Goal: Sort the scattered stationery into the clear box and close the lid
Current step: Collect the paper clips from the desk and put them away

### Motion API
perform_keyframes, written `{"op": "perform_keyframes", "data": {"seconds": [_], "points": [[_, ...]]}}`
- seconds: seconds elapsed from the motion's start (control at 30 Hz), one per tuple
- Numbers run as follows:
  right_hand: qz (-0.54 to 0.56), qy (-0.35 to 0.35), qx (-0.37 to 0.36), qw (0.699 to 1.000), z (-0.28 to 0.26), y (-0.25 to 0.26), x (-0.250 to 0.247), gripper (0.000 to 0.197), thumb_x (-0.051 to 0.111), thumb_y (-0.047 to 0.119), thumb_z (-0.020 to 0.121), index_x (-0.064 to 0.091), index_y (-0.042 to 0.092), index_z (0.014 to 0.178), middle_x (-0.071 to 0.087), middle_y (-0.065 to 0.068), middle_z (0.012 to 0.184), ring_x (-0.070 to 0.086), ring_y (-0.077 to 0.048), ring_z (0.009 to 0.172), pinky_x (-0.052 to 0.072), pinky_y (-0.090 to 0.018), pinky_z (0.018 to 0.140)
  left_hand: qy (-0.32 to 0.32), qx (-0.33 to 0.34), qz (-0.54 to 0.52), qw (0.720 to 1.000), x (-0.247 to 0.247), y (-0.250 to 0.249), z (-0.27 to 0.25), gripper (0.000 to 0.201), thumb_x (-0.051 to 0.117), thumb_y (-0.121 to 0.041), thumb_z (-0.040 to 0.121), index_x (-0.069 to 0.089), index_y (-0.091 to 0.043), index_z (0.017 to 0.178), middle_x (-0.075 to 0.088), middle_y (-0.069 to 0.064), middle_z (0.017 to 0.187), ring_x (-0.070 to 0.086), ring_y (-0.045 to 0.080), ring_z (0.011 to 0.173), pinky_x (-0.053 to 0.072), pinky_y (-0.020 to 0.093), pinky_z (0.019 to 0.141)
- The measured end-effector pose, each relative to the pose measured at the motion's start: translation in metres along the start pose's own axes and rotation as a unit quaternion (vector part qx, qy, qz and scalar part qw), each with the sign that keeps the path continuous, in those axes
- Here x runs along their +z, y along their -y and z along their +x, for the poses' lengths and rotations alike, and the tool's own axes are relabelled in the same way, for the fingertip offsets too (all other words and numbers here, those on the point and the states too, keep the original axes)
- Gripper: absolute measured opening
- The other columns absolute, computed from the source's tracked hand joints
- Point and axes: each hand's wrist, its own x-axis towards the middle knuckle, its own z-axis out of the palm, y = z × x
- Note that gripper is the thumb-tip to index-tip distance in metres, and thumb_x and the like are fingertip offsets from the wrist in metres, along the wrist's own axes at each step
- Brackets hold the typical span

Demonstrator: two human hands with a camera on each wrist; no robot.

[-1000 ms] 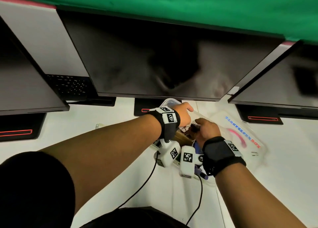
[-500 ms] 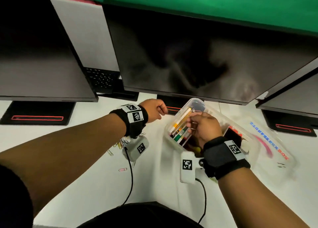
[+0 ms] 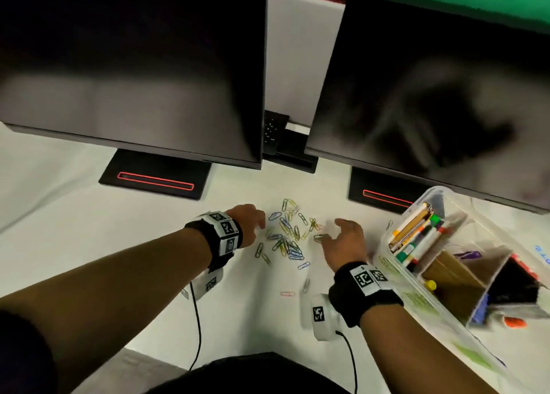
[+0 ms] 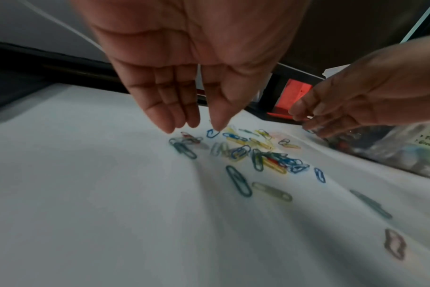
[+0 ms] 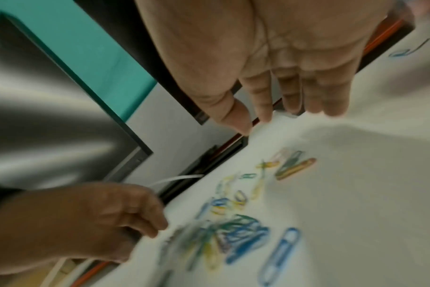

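Observation:
Several coloured paper clips (image 3: 287,239) lie scattered in a loose pile on the white desk (image 3: 119,274). My left hand (image 3: 259,221) hovers at the pile's left edge, fingers straight and pointing down at the clips (image 4: 258,153), holding nothing. My right hand (image 3: 333,233) is at the pile's right edge, palm down with fingers spread and empty (image 5: 260,124). The clear box (image 3: 413,297) stands open to the right of my right hand. It holds markers and pencils (image 3: 416,239) in its far compartment and cardboard dividers (image 3: 452,271) beside them.
Two dark monitors (image 3: 134,66) hang low over the back of the desk, their black stands (image 3: 154,176) just behind the clips. A pink clip (image 3: 287,294) and a grey one (image 3: 306,283) lie apart nearer me. The desk's front edge runs below my arms.
Both hands have left the box and moved left to the pile of paper clips. My head has turned left, so the box now sits at the right.

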Motion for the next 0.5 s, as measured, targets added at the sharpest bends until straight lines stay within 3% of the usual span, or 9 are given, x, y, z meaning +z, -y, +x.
{"op": "perform_keyframes", "data": {"seconds": [0.1, 0.17, 0.3, 0.5], "points": [[-0.067, -0.045, 0.083, 0.993, 0.019, -0.010, 0.000, 0.073, 0.057, 0.024, 0.086, 0.019, 0.008, 0.147, 0.005, -0.014, 0.157, 0.007, -0.031, 0.145, 0.016, -0.045, 0.118, -0.007, 0.011, -0.016, 1.000, 0.012, 0.013, 0.001, 0.040, 0.050, -0.010, 0.086, 0.051, -0.019, 0.125, 0.046, 0.004, 0.133, 0.045, 0.024, 0.126, 0.038, 0.034, 0.107], [-0.075, -0.068, 0.127, 0.987, 0.033, -0.015, 0.002, 0.081, 0.057, 0.029, 0.086, 0.009, 0.009, 0.148, -0.004, -0.016, 0.157, -0.001, -0.035, 0.145, 0.011, -0.053, 0.117, -0.016, 0.025, -0.026, 0.999, 0.022, 0.023, 0.000, 0.048, 0.052, -0.011, 0.086, 0.044, -0.018, 0.132, 0.039, 0.004, 0.142, 0.041, 0.023, 0.132, 0.034, 0.031, 0.111], [-0.059, -0.083, 0.172, 0.980, 0.055, -0.018, 0.006, 0.088, 0.056, 0.036, 0.086, 0.001, 0.008, 0.148, -0.011, -0.017, 0.157, -0.008, -0.036, 0.145, 0.003, -0.053, 0.118, 0.022, 0.078, 0.046, 0.996, 0.037, 0.038, -0.005, 0.072, 0.056, -0.020, 0.088, 0.018, -0.020, 0.149, 0.002, 0.004, 0.159, 0.010, 0.021, 0.147, 0.014, 0.029, 0.119], [-0.026, -0.061, 0.230, 0.971, 0.075, -0.020, 0.005, 0.083, 0.050, 0.038, 0.090, -0.001, 0.007, 0.149, -0.014, -0.014, 0.157, -0.009, -0.034, 0.145, 0.001, -0.051, 0.118, 0.053, 0.130, 0.145, 0.979, 0.046, 0.048, -0.011, 0.100, 0.066, -0.041, 0.081, -0.002, -0.016, 0.150, -0.013, 0.006, 0.158, -0.006, 0.025, 0.148, 0.008, 0.034, 0.122]]}}
